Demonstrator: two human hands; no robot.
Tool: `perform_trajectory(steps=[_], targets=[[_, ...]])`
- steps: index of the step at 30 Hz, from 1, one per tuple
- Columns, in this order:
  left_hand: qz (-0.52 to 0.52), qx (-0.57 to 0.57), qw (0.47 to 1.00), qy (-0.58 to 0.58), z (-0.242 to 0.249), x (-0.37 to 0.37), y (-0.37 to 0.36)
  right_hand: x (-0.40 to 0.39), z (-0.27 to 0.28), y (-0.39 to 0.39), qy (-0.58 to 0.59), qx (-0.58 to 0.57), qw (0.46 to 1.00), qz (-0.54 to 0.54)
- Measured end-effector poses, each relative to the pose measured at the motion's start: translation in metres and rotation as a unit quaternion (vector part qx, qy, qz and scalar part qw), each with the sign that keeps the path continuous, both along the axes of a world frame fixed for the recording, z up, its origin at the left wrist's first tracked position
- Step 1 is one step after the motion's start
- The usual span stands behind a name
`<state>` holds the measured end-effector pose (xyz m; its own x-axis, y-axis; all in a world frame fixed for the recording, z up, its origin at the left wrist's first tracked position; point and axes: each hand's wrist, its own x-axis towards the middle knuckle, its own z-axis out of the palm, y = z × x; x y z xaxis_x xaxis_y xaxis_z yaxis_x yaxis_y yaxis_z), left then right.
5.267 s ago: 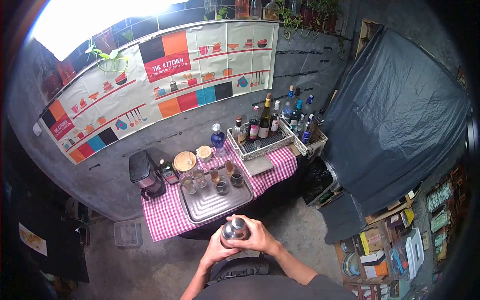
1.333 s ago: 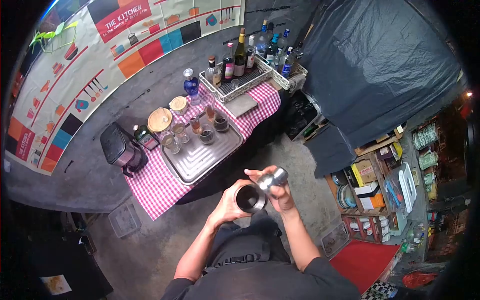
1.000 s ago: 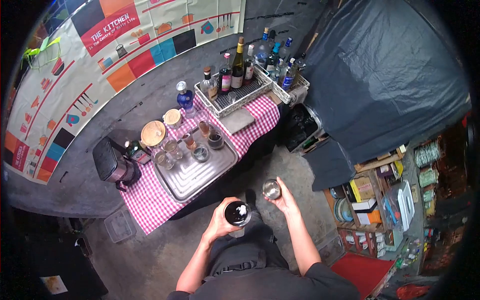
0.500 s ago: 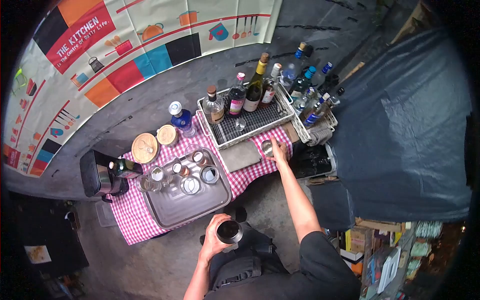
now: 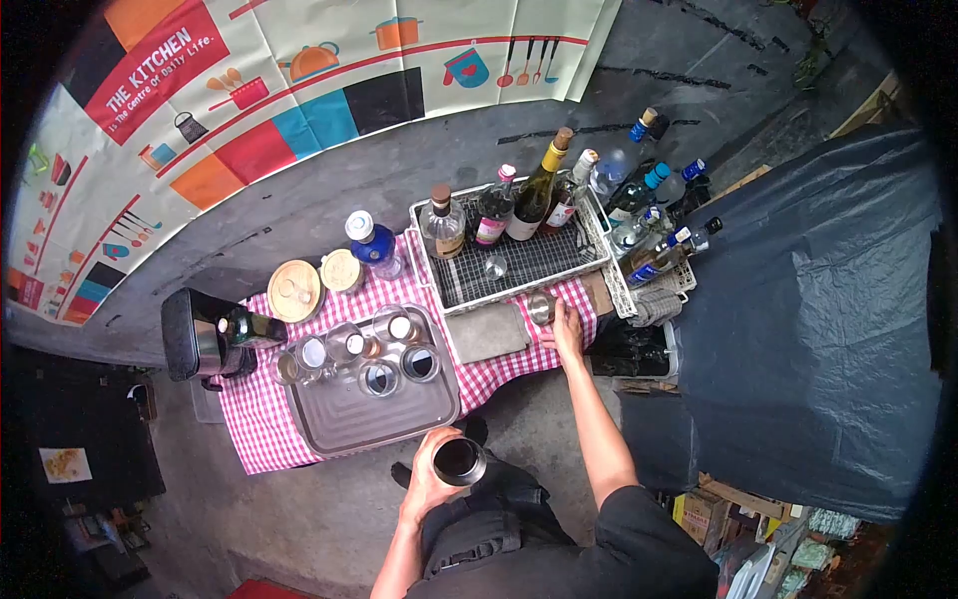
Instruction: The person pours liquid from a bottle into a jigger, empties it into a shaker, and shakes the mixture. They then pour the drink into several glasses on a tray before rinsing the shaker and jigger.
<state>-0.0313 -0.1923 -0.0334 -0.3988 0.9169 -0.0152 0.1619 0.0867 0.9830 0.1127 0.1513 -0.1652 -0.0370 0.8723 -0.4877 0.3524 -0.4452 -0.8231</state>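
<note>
My left hand (image 5: 435, 477) is wrapped around a metal shaker tin (image 5: 460, 462), held upright in front of my body; its inside looks dark. At the far right of the checked cloth stands a small metal cup (image 5: 541, 308). Beside it is my right hand (image 5: 565, 334), fingers stretched out and apart along the cup's near right side. Whether a fingertip still touches the cup is hard to tell. Left of the cup lies a grey folded cloth or mat (image 5: 488, 333).
A grey tray (image 5: 329, 424) carries several glasses, some with dark liquid. Behind the mat, a white wire basket (image 5: 524, 277) holds several bottles and a small glass. More bottles crowd a second basket (image 5: 679, 285). A black-and-steel container (image 5: 195, 334) with a bottle stands left.
My right hand has drawn back from around the small metal cup, which stays on the cloth. The left hand keeps the shaker tin in place. The view has shifted slightly.
</note>
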Motion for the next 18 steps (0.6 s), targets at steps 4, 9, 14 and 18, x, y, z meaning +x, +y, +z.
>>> perform_trajectory(steps=[4, 9, 14, 18], targets=[[-0.008, 0.011, 1.0, 0.016, 0.002, 0.0, 0.007, 0.007, -0.009, -0.001, 0.014, -0.014, 1.0, -0.002], [-0.011, 0.004, 1.0, 0.008, 0.001, -0.001, 0.008, 0.017, -0.004, -0.028, -0.062, 0.084, 0.994, 0.015], [-0.006, -0.01, 1.0, 0.004, -0.004, 0.0, 0.007, 0.018, 0.064, -0.112, 0.157, 0.118, 0.944, 0.264], [-0.01, -0.035, 0.999, -0.015, -0.008, 0.004, 0.01, 0.011, 0.135, -0.16, 0.216, 0.083, 0.838, 0.494]])
